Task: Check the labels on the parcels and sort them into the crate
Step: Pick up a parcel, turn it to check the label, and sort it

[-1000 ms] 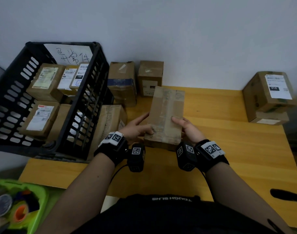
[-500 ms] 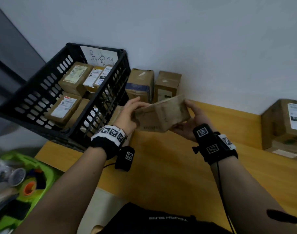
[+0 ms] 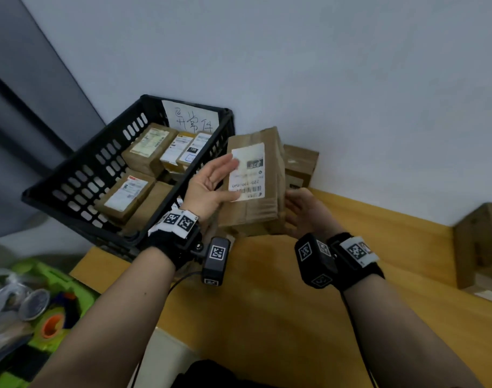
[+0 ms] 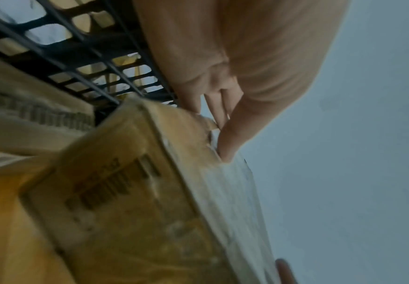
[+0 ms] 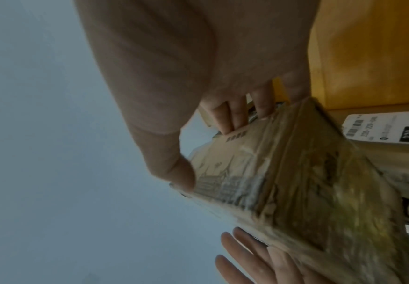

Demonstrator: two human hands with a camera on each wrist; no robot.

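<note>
A brown cardboard parcel (image 3: 253, 183), wrapped in clear tape, was held upright above the far left part of the table (image 3: 281, 303), just right of the crate (image 3: 79, 175). Its white shipping label (image 3: 247, 172) faced the head camera, with a barcode at the lower end and a dark printed block near the upper right; the digits were too blurred to read with certainty. The left hand (image 3: 211, 183) lay against the parcel's left side, fingers extended along the label's edge and thumb across the label's lower left corner, so the parcel was pinched between thumb and fingers. The right hand (image 3: 303, 214) supported the parcel's lower right side, palm turned towards it; in the right wrist view the thumb (image 5: 174, 173) pressed one face and the fingers (image 5: 232, 117) reached round another, gripping the parcel. The black plastic crate with slotted walls stood at the left, partly over the table's left edge, and contained several brown labelled parcels (image 3: 127, 191) lying flat or leaning. A white sheet with handwritten characters (image 3: 191, 119) was fixed at the crate's far wall. Behind the held parcel, against the pale wall (image 3: 323, 65), stood another cardboard box (image 3: 300, 163). At the far right edge of the view more cardboard boxes (image 3: 479, 247) rested on the table. Below the table at the near left lay a green container (image 3: 43, 303) holding mixed small items, blurred.
</note>
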